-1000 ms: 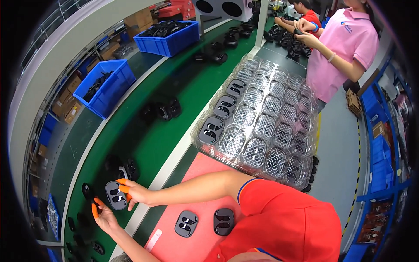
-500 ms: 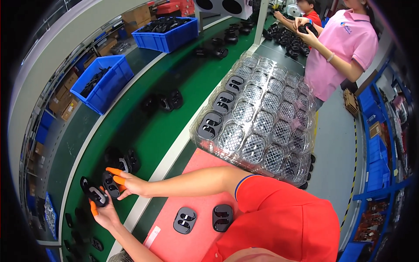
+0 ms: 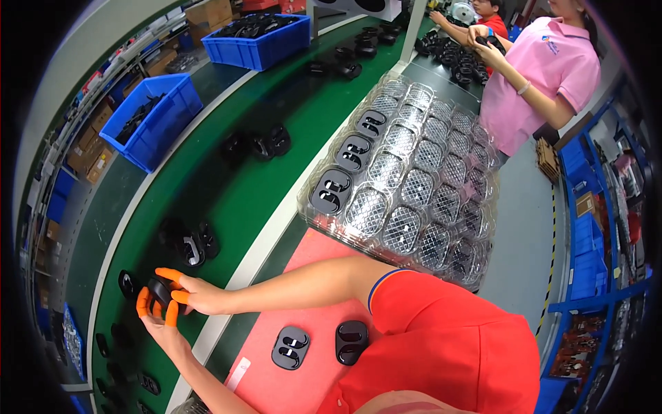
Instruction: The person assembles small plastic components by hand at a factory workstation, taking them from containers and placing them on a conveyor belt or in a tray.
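Both my hands are over the green conveyor belt, orange covers on several fingertips. Between them they grip a small black case [image 3: 161,291], which looks like an earbud charging case; a smooth dark side shows, and the fingers hide the rest. My left hand [image 3: 164,326] comes from below with fingers curled round it. My right hand [image 3: 198,295] pinches it from the right. Beside them on the belt lies a black oval piece [image 3: 127,283], and just beyond are glossy black cases [image 3: 190,250]. On the red mat lie two grey-black cases [image 3: 290,347] [image 3: 352,342] with paired glossy slots.
A stack of clear plastic trays [image 3: 403,228] stands ahead right, three cases in its left column. Blue bins [image 3: 153,134] [image 3: 258,52] of black parts line the belt's far side. A co-worker in pink [image 3: 534,76] handles a black part; another person in red is behind.
The case in my right hand has turned, its slotted face now out of sight. My left hand has closed round it. The oval piece formerly at my left hand now lies on the belt.
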`<action>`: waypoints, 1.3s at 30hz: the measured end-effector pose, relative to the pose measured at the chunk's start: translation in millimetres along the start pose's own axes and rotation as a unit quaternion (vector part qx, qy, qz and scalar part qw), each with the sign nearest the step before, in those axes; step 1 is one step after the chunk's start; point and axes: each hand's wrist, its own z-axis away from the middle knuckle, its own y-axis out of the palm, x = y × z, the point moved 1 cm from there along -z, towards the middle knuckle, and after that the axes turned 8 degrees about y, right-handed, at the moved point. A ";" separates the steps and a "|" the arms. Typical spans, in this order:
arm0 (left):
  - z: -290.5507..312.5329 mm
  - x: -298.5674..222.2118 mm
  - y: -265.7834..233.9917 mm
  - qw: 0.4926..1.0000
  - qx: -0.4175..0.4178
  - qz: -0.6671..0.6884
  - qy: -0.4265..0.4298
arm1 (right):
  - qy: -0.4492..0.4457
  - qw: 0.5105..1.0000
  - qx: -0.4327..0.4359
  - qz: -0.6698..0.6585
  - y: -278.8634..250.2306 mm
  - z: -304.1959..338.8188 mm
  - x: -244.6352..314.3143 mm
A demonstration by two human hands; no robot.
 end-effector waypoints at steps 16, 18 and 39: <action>4.5 -12.1 9.1 0.996 0.053 0.020 0.069 | 0.056 0.990 0.049 -0.118 -8.5 9.2 13.7; 8.2 -13.3 11.0 0.996 0.062 0.016 0.069 | 0.062 0.990 0.063 -0.105 -8.9 11.3 14.8; -5.5 -39.2 -8.7 0.992 0.066 -0.099 0.033 | 0.042 0.997 0.053 -0.042 -16.2 -0.5 4.1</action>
